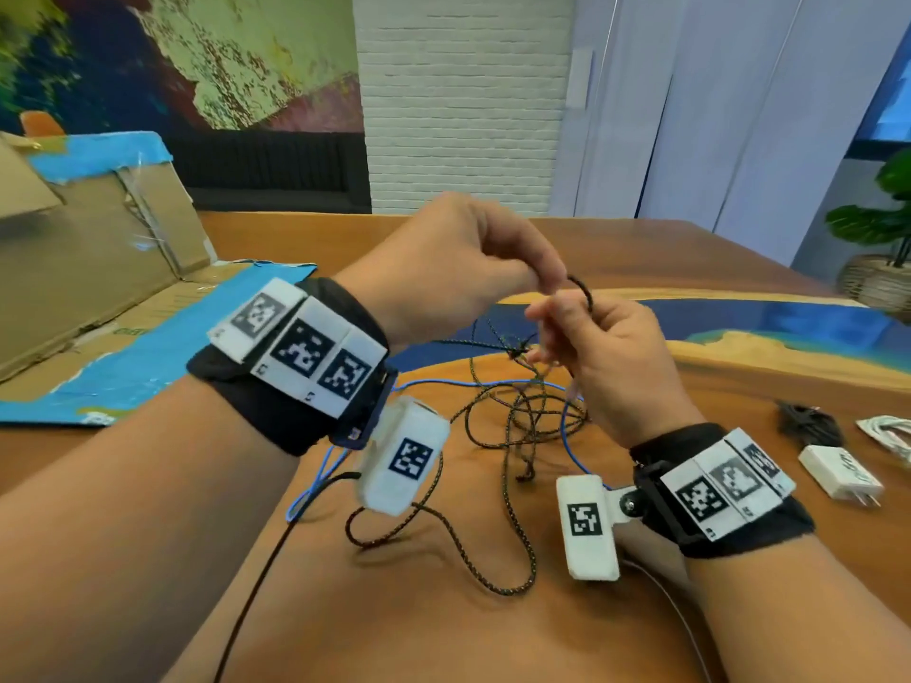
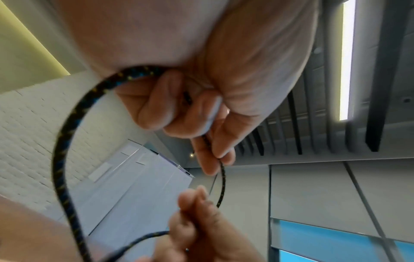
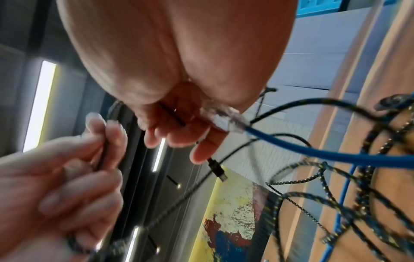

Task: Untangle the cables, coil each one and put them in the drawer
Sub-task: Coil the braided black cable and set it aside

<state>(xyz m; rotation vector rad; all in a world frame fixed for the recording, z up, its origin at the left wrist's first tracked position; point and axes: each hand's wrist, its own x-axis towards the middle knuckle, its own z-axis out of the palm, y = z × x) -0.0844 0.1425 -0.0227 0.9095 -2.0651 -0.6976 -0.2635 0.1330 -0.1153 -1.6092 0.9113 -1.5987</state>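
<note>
Braided cable, black with yellow flecks, lies tangled with a blue cable on the table. Left hand and right hand, raised, both have a pinching grip on its loop.

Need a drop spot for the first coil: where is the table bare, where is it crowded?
Bare wood: the near edge of the table, below the braided cable loops, and the far strip behind both hands. Crowded: the centre tangle with the blue cable, and the right side by the white charger.
</note>
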